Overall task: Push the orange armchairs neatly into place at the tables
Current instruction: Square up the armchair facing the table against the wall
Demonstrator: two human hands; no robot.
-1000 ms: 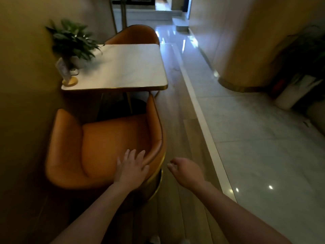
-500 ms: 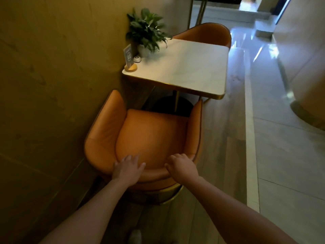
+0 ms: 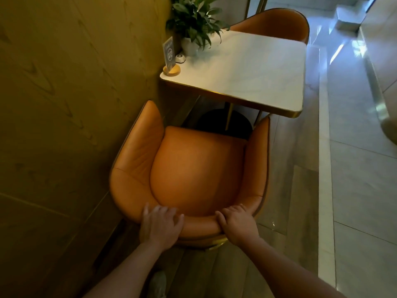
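The near armchair (image 3: 193,168) is seen on the wooden floor strip (image 3: 300,190), facing the table (image 3: 247,72), with its seat front just short of the table's near edge. Its backrest rim is grasped by both hands: the left hand (image 3: 160,225) is curled over the rim towards the wall side, and the right hand (image 3: 238,222) is wrapped round it towards the aisle side. The panelled wall (image 3: 75,104) is found close beside the chair's left arm. The table's black round base (image 3: 224,123) is seen directly ahead of the seat. A potted plant (image 3: 193,18), an A12 sign (image 3: 169,57) and a small white button (image 3: 180,58) are set at the table's wall edge. The far armchair (image 3: 277,24) is tucked in at the opposite side.
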